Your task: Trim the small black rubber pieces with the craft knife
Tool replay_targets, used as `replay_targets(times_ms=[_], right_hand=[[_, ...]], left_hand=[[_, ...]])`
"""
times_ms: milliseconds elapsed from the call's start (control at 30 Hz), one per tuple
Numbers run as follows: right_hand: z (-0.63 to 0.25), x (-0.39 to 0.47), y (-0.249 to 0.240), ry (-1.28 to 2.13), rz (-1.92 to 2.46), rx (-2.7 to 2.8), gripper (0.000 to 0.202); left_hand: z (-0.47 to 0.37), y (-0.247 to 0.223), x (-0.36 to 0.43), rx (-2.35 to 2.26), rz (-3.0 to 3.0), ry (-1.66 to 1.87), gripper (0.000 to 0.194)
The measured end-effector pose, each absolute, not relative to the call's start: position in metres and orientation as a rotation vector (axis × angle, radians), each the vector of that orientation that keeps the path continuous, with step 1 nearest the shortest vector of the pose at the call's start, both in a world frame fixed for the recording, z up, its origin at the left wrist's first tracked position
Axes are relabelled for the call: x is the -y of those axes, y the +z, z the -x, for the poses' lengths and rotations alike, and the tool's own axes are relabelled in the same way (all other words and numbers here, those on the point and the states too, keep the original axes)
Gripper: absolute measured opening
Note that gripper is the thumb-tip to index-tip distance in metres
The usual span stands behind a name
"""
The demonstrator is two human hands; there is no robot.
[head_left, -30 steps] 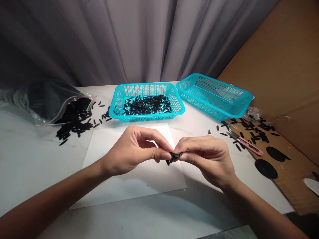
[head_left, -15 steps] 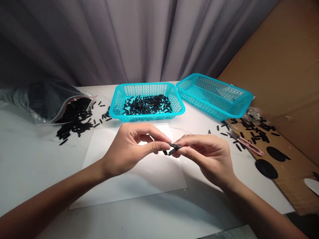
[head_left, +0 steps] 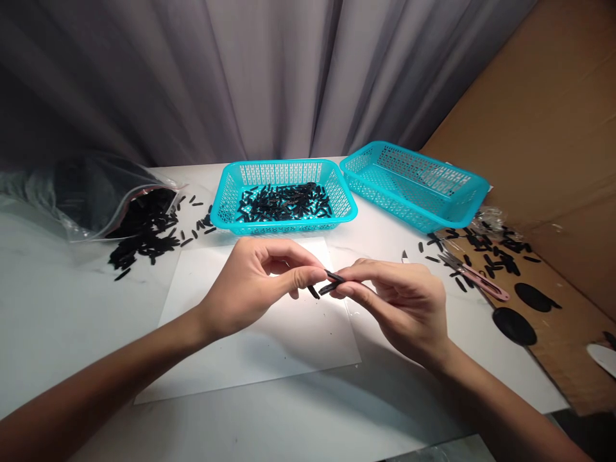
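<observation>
Fingertips to fingertips, my hands meet above a white sheet (head_left: 250, 359). My left hand (head_left: 255, 289) is closed in a pinch on a slim black strip-like piece (head_left: 333, 276). My right hand (head_left: 409, 308) pinches the other end of that piece, and a second black piece (head_left: 328, 289) sticks out from under its thumb and forefinger. A further black piece (head_left: 313, 292) hangs below the left fingertips. Where the pieces meet is partly hidden by the fingers, so I cannot tell whether they are joined.
A turquoise basket (head_left: 283, 226) of similar black pieces stands behind my hands, with another turquoise basket (head_left: 414, 218) to its right. At left, black pieces spill from a clear bag (head_left: 77, 199). Pink-handled scissors (head_left: 481, 282) and black oval discs (head_left: 514, 326) lie right.
The pieces at my fingertips have tilted and shifted slightly left. My right hand has edged slightly left; the left hand stays almost in place. Both still pinch the pieces.
</observation>
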State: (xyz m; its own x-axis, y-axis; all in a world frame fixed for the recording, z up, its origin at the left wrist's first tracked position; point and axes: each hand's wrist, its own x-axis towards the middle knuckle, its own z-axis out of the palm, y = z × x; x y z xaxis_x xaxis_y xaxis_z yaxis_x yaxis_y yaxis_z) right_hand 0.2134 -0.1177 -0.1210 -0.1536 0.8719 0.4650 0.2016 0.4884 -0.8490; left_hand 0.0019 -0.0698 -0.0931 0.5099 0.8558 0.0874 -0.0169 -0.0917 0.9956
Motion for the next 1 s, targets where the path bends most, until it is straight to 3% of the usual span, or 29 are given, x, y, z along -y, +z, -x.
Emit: replay_targets(times_ms=[267,367,600,767,1000], right_hand=[[-0.21,0.116,-0.123,0.774,1.051,1.598,0.006],[-0.21,0.115,-0.124,0.785,1.047,1.602,0.006],[-0.21,0.115,-0.127,0.679,1.103,1.611,0.006],[-0.21,0.12,-0.126,0.653,1.05,1.604,0.013],[-0.213,0.123,-0.127,0.625,0.965,1.613,0.027]], left_hand=[[0.018,-0.118,0.017,-1.205,-1.664,1.326,0.007],[0.028,-0.13,-0.005,-1.277,-1.647,1.353,0.008],[0.014,-0.115,0.027,-0.983,-1.783,1.316,0.01],[0.007,-0.101,0.054,-0.743,-1.88,1.255,0.003],[0.004,-0.098,0.064,-0.653,-1.933,1.206,0.008]])
